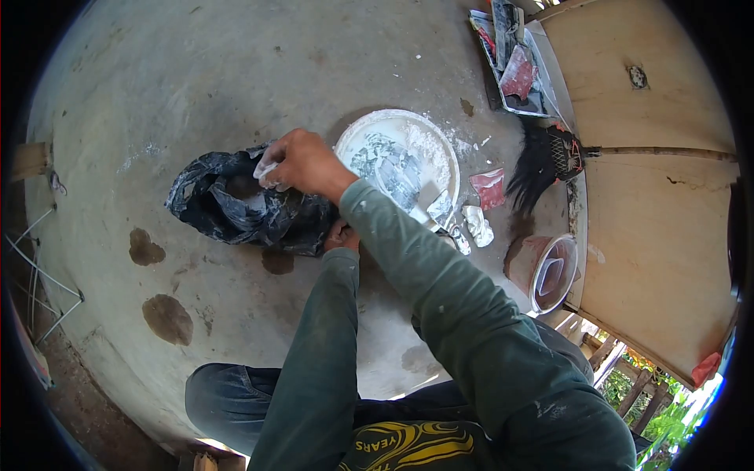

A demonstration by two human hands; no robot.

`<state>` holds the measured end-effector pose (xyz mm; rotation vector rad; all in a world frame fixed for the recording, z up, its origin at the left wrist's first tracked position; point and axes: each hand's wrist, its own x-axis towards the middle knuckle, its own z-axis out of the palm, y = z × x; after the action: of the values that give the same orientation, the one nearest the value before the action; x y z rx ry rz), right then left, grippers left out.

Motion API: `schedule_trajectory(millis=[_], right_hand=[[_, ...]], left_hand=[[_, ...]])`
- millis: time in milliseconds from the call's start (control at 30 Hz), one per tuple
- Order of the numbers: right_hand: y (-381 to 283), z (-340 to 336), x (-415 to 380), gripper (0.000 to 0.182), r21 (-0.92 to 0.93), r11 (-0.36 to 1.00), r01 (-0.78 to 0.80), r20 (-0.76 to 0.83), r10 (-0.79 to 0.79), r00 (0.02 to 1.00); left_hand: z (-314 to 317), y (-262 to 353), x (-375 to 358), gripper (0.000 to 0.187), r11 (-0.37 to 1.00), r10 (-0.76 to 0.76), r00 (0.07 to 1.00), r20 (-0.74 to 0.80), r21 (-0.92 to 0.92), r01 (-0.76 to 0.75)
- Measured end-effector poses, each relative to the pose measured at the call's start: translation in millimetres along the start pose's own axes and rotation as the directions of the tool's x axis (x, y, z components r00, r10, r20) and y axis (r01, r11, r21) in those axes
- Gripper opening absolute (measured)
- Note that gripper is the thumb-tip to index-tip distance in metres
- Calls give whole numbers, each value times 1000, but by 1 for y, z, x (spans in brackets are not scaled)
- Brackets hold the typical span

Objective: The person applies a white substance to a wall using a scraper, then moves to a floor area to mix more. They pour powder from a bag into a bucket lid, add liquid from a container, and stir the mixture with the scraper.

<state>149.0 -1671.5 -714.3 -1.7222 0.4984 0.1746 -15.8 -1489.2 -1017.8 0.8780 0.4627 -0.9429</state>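
Observation:
A crumpled black plastic bag (224, 216), dusted white, stands on the floor with its mouth open. My right hand (302, 162) is over the bag's upper rim, fingers pinched together around something whitish that is too small to name. Low on the bag's near right side, my left hand (342, 236) is closed at the plastic; its fingertips are partly hidden. Just right of my right hand lies a round white basin lid or tray (452, 145) with white powder and smeared grey-white paste. A putty knife (440, 206) with a whitened blade rests at its near edge.
Beside the tray are a crumpled white piece (477, 226) and a red scrap (488, 188). A clear bucket (542, 271) and a black-bristled broom (542, 161) stand by the board wall (652, 228). A paint tray (542, 94) holds tools. Wet stains (167, 319) mark the concrete floor.

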Motion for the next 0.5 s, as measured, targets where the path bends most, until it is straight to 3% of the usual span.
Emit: schedule_trajectory(millis=[67, 133, 200, 267, 333, 367, 500], right_hand=[[19, -40, -9, 28, 95, 995, -12, 37, 8, 999], [45, -81, -20, 26, -64, 998, -21, -55, 17, 998], [66, -120, -30, 30, -21, 982, -189, -119, 185, 975], [80, -148, -37, 30, -153, 944, -292, -242, 250, 937], [101, -163, -36, 29, -403, 858, -319, -319, 196, 927], [114, -166, -35, 25, -567, 781, -262, -333, 75, 940], [149, -171, -26, 26, -685, 684, -253, -358, -13, 934]], left_hand=[[89, 58, -55, 46, 911, 80, 995, -57, 409, -50], [111, 71, -64, 49, 945, 65, 989, -134, 326, -18], [118, 75, -68, 43, 914, 57, 973, -223, 404, 39], [115, 72, -65, 44, 923, 61, 977, -205, 383, 23], [113, 70, -65, 44, 931, 64, 981, -186, 365, 8], [113, 70, -66, 44, 935, 67, 981, -183, 355, 2], [112, 70, -65, 42, 940, 78, 984, -162, 341, -19]])
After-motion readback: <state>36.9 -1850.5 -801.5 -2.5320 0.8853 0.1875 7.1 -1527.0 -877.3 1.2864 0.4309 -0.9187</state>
